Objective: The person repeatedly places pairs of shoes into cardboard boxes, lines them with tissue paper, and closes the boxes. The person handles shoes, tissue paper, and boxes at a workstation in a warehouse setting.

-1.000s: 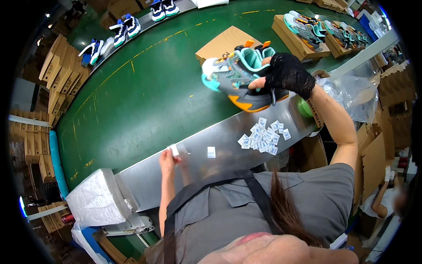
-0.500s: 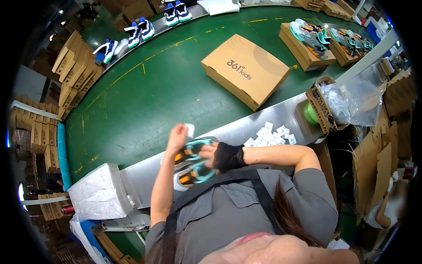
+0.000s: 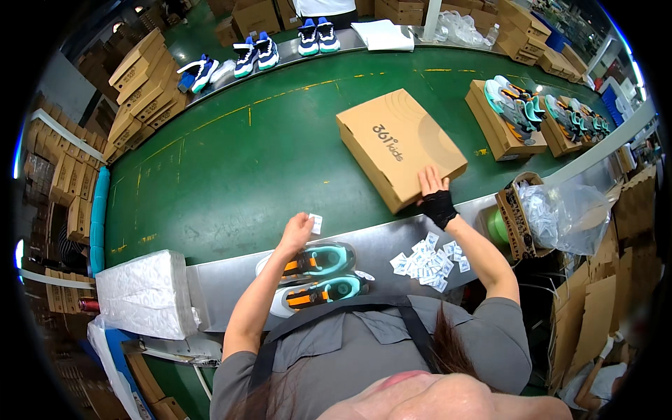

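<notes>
My left hand (image 3: 297, 231) is closed on a small white sachet (image 3: 316, 223), held just above the far edge of the metal ledge. Below it lies a pair of grey sneakers (image 3: 330, 258) with teal lining and orange straps, side by side in front of my body. My right hand (image 3: 433, 190), in a black wrist cover, rests on the near right corner of a closed brown shoebox (image 3: 395, 143). Its fingers lie stretched out on the lid. A loose pile of small white sachets (image 3: 428, 262) is on the ledge, left of my right forearm.
Matching sneakers sit on shoeboxes (image 3: 500, 129) at the right. Blue-and-white shoes (image 3: 318, 36) line the green table's (image 3: 231, 168) far edge. A wrapped white stack (image 3: 145, 294) stands at left. An open carton (image 3: 516, 222) with a plastic bag is beside the sachets.
My right hand has left the sneakers and moved right and away from me onto the shoebox lid. My left hand still holds the sachet, slightly farther right in view.
</notes>
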